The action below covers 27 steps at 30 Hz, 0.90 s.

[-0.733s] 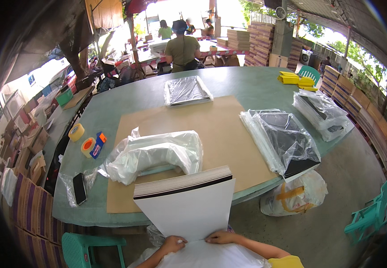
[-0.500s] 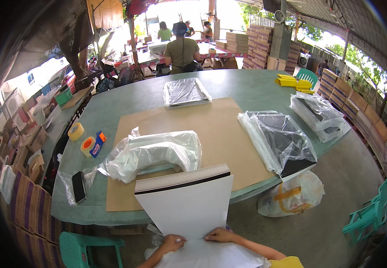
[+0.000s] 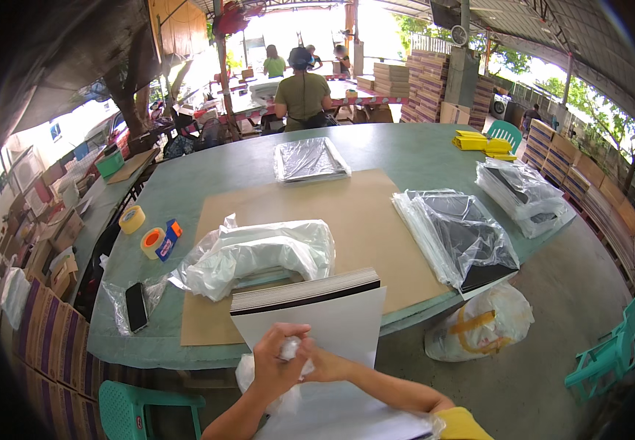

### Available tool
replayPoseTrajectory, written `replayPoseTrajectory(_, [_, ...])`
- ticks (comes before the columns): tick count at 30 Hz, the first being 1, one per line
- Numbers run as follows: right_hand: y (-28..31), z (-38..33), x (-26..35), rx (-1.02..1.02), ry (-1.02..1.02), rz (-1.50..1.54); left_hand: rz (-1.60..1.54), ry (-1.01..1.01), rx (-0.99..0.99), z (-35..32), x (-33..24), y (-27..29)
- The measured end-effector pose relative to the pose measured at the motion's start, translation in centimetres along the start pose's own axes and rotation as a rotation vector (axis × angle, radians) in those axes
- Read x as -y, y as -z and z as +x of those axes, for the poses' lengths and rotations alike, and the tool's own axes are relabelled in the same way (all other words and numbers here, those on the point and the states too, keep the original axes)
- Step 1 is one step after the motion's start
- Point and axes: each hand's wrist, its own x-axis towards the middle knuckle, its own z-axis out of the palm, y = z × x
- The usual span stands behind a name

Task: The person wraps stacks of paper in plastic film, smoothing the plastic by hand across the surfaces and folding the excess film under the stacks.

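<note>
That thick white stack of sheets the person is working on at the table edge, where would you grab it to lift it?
Probably by its two long side edges, one hand from the left and one from the right. The white stack is broad, flat and many sheets thick, tilted up toward the person, so a one-sided grip would likely let the sheets fan. The left hand and right hand meet at its near end, bunching clear plastic.

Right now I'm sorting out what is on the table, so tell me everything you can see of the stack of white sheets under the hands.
The stack of white sheets is thick and flat, its top face plain white, its far edge showing many thin layers with a dark band. It overhangs the near edge of the green table toward the person. The left hand and right hand rest on its near part, pinching thin clear plastic film. A crumpled clear bag lies just beyond it.
</note>
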Motion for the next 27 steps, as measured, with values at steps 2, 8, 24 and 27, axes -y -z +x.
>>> replayPoseTrajectory(2, [-0.8,-0.3,-0.1,-0.264,0.211,0.303,0.19,-0.184,0.017,0.1,-0.6,0.3])
replayPoseTrajectory(8, [-1.9,-2.2,-1.3,-0.397,0.115,0.65,-0.292,0.309,-0.043,-1.9,3.3,1.4])
replayPoseTrajectory(24, [-1.0,-3.1,0.8,-0.306,0.13,0.419,-0.191,0.234,0.255,-2.2,1.2,3.1])
replayPoseTrajectory(27, [-0.4,-3.3,0.7,-0.28,-0.049,0.331,-0.349,0.281,-0.071,-1.6,1.8,4.3])
